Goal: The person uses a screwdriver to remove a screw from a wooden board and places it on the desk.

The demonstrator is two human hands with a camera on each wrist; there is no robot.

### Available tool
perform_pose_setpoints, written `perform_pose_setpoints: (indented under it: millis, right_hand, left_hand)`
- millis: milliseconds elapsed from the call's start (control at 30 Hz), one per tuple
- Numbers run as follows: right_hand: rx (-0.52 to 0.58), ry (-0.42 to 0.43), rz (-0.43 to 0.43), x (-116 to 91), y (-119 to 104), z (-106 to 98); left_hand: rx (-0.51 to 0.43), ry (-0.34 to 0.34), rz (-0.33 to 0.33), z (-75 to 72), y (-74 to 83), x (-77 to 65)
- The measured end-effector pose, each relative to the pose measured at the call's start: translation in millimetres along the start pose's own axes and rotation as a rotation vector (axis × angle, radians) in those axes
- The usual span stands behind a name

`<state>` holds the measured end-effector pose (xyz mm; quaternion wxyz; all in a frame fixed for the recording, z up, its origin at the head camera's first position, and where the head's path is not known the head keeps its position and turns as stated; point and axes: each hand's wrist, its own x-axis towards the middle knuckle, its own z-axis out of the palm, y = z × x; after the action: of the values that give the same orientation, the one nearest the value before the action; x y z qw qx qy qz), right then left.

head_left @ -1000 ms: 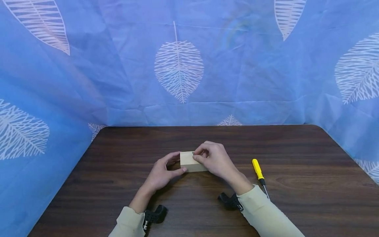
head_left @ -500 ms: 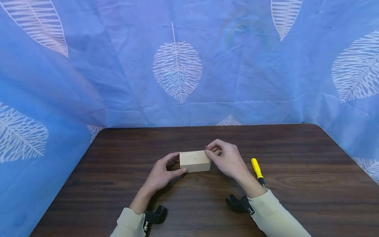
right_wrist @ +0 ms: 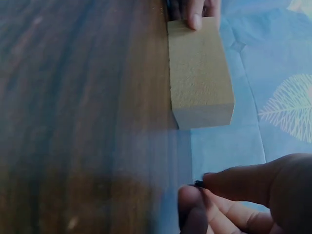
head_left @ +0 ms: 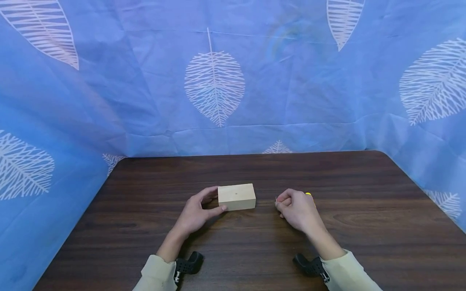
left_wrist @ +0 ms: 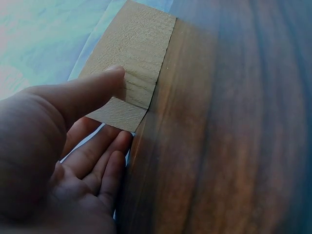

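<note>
A pale wooden block (head_left: 237,202) lies on the table, with a small dark hole (head_left: 236,193) in the middle of its top. At its left end my left hand (head_left: 190,216) grips it, thumb on the near face and fingers behind. The left wrist view shows that thumb pressed on the grainy side of the block (left_wrist: 139,48). To the right of the block, apart from it, my right hand (head_left: 297,210) pinches a tiny dark screw (right_wrist: 199,184) between thumb and index finger. Most of the screw is hidden by the fingertips.
Behind my right hand, only the yellow handle end of a screwdriver (head_left: 308,194) shows. The dark wood-grain table (head_left: 247,258) ends at a blue cloth (head_left: 156,101) with white leaf prints. Black wrist camera mounts stick out inward below both hands.
My right hand has lifted the screw from the block's top and carried it rightward, uncovering the hole. It now covers most of the screwdriver. My left hand keeps its grip on the block.
</note>
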<state>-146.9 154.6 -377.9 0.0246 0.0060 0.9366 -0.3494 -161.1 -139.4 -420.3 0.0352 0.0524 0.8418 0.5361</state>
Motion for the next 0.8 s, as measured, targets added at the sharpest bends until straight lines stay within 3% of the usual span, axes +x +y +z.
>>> perform_pose_setpoints:
  millis: [333, 600, 800]
  right_hand:
    - [-0.083, -0.004, 0.011, 0, 3, 7]
    - [-0.021, -0.004, 0.057, -4, 7, 9]
    - [-0.058, 0.019, -0.018, -7, 3, -2]
  left_hand:
    - [-0.008, 0.001, -0.001, 0.4, -0.4, 0.6]
    - [-0.011, -0.013, -0.022, 4.3, -3.7, 2.8]
    - [-0.014, -0.019, -0.016, 5.3, -7.3, 1.5]
